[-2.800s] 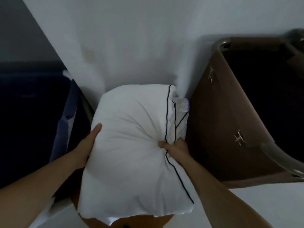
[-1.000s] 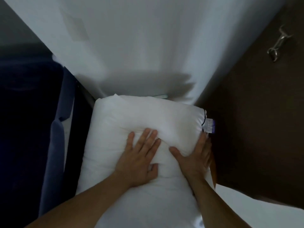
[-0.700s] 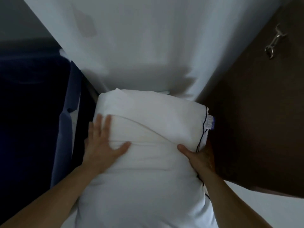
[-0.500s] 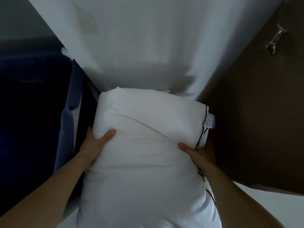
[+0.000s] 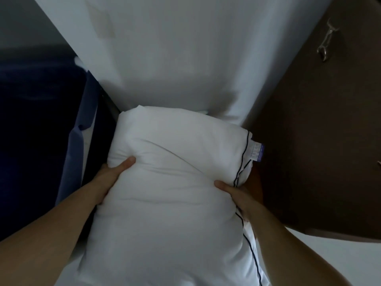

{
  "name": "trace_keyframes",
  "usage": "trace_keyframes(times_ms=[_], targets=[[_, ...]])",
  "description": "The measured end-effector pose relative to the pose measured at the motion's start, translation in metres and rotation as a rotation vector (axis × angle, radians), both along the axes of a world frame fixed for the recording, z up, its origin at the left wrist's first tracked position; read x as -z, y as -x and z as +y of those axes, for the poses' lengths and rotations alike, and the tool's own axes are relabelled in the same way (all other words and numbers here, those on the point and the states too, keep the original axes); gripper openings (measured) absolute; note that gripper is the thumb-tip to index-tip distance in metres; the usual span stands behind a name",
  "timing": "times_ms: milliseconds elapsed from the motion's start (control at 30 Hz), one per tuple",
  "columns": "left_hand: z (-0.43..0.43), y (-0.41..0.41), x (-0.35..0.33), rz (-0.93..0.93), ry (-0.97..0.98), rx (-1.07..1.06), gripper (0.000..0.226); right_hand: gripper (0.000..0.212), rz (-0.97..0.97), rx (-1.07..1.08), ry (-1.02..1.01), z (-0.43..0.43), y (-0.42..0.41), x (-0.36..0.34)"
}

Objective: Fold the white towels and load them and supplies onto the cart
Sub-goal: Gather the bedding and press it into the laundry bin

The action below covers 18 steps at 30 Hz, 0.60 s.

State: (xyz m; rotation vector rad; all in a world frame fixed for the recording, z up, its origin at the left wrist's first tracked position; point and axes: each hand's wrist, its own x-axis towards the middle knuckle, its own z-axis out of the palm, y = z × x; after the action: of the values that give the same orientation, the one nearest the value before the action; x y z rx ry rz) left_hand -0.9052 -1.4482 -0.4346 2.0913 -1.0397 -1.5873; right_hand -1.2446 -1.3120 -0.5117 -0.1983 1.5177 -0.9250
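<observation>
Left hand (image 5: 112,174), right hand (image 5: 237,193) (gripping pillow (image 5: 171,203))

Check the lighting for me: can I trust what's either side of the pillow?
Head view, dim flat light: white pillow reads clearly between left hand and right hand; head view's sides, blue bag and brown bag, sink into shadow, detail lost; label text too blurred to read in the head view.

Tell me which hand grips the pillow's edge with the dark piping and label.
The right hand: it grips the white pillow at its dark piping, below the label. The left hand holds the plain opposite edge.
</observation>
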Motion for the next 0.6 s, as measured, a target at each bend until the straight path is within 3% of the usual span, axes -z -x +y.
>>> trace_keyframes(times_ms=[300, 433, 600], targets=[[0.035, -0.002, -0.067, 0.131, 0.098, 0.069, 0.092, 0.101, 0.080, 0.037, 0.148, 0.026, 0.001, -0.038], [0.058, -0.001, -0.111, 0.190, 0.135, 0.084, 0.074, 0.061, 0.068, 0.060, 0.201, 0.046, 0.000, -0.079], [0.098, -0.004, -0.154, 0.248, 0.223, 0.139, 0.059, 0.082, 0.178, 0.132, 0.267, 0.092, -0.005, -0.127]])
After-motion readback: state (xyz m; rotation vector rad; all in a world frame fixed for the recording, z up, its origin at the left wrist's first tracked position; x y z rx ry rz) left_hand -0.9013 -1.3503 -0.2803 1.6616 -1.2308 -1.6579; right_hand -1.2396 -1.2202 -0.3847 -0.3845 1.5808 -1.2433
